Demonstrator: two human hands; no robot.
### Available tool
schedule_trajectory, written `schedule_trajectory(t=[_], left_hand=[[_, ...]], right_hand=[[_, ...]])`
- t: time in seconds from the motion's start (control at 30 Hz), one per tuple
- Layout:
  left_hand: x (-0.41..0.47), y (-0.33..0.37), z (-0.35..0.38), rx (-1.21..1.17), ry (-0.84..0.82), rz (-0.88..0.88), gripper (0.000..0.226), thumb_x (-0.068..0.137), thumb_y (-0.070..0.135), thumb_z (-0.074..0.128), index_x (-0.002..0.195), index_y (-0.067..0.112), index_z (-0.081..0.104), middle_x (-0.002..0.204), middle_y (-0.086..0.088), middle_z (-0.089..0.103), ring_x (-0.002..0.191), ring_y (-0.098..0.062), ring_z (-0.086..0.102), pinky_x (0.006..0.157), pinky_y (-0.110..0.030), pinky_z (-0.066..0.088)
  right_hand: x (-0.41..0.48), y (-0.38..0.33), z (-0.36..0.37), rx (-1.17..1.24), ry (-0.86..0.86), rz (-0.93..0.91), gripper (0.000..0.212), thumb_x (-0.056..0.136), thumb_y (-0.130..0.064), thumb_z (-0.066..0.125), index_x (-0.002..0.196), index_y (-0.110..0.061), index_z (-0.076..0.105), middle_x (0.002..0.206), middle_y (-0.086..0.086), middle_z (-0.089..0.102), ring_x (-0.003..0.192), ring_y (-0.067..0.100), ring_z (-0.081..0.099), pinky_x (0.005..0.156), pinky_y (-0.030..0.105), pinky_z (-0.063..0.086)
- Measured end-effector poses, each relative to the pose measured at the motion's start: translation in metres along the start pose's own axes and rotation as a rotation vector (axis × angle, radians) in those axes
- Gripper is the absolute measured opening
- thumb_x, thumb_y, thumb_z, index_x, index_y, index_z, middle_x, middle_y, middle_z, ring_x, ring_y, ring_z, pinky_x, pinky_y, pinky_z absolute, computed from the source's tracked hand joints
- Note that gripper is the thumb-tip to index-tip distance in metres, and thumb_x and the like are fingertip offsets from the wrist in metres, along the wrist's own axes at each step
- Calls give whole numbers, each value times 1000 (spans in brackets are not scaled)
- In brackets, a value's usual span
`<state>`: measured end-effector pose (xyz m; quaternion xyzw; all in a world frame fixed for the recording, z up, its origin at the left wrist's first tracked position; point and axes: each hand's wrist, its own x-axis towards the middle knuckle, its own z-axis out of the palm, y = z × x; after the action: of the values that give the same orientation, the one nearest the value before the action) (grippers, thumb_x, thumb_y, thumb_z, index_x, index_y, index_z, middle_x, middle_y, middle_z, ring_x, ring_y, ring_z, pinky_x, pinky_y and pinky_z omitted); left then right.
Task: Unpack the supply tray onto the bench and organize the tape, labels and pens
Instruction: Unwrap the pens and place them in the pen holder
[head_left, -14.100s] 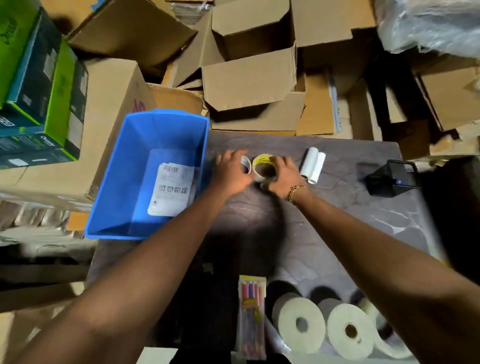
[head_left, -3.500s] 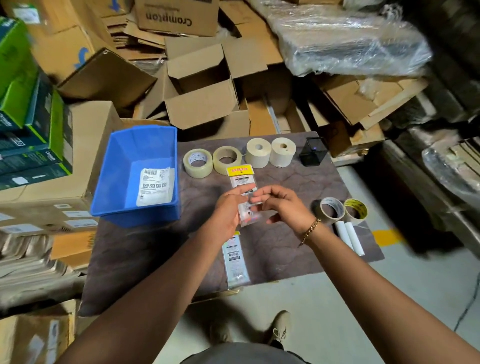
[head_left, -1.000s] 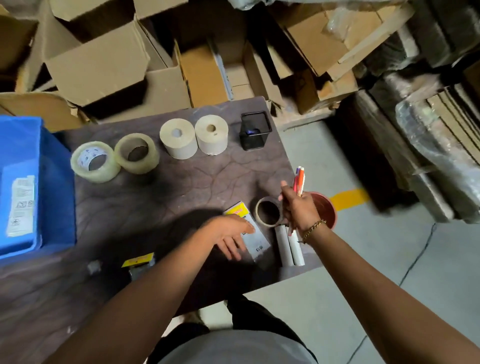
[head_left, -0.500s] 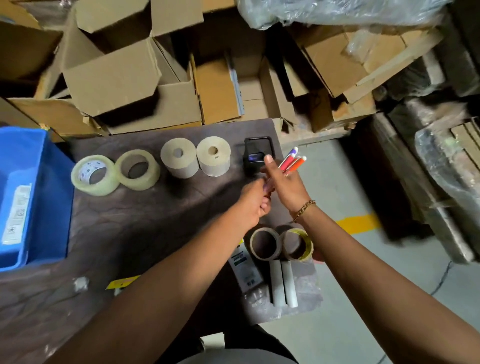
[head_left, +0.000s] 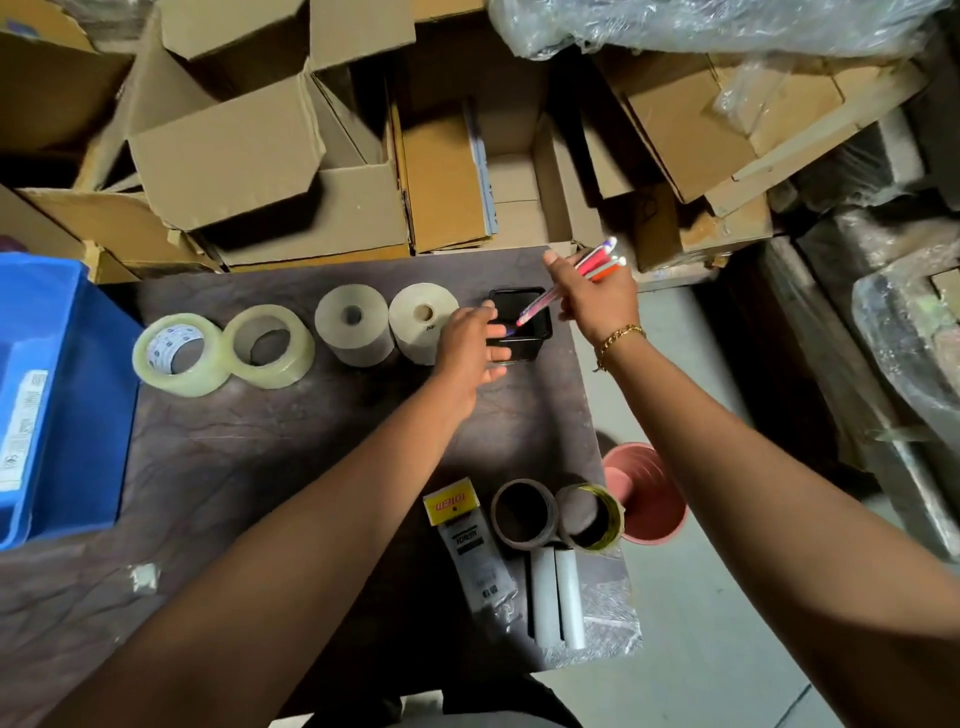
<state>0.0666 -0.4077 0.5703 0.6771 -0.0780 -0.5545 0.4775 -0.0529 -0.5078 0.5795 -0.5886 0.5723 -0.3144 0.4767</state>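
At the bench's (head_left: 260, 441) far right corner, her right hand (head_left: 597, 301) pinches the pens (head_left: 587, 270) tip-down over the black holder (head_left: 524, 325), which her open-fingered left hand (head_left: 467, 345) steadies.

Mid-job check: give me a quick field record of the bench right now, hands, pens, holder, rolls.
right hand: holds a bunch of pens, tips angled into the black pen holder
left hand: open, at the holder's side
back row: two clear tape rolls, two paper rolls
near edge: two tape rolls, empty pen packet
blue tray: bench's left end
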Motion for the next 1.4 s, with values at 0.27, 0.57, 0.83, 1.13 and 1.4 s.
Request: schedule_trajectory(t=[0.27,0.57,0.83,1.13,1.4], left_hand=[[13,-14,-10,84,-15,-1,35,101,35,44,123,14,60,110,-4,62,80,-16,58,65,-27,44],[11,-13,-17,133,-91,-6,36,100,36,46,124,13,59,112,-4,63,84,-18,60,68,-28,46],[-5,-20,-63,161,-77,34,26,98,33,50,117,18,58,105,-1,63,79,-15,60,68,-28,45],[-55,-55,-169,233,-7,116,8,97,23,52,100,21,59,85,4,58,70,-9,51,62,-25,37],[-109,-145,-331,240,227,79,11,94,14,58,103,12,63,74,4,52,73,-11,51,51,-16,37]], right_hand=[[20,32,33,-378,-111,150,45,73,-49,78,97,-12,68,92,9,71,82,26,67,77,42,59],[17,11,25,-298,-239,286,26,71,-20,82,91,-7,72,86,15,74,71,24,73,48,31,57],[-23,15,11,-154,63,95,18,78,-46,69,84,-32,59,100,-5,68,89,21,69,72,39,58],[-167,26,90,-42,-169,102,13,76,-30,68,85,-30,59,94,10,67,81,22,63,71,35,49],[-339,72,205,-76,-631,531,18,91,-16,63,106,-24,59,81,0,60,67,10,54,55,20,43]])
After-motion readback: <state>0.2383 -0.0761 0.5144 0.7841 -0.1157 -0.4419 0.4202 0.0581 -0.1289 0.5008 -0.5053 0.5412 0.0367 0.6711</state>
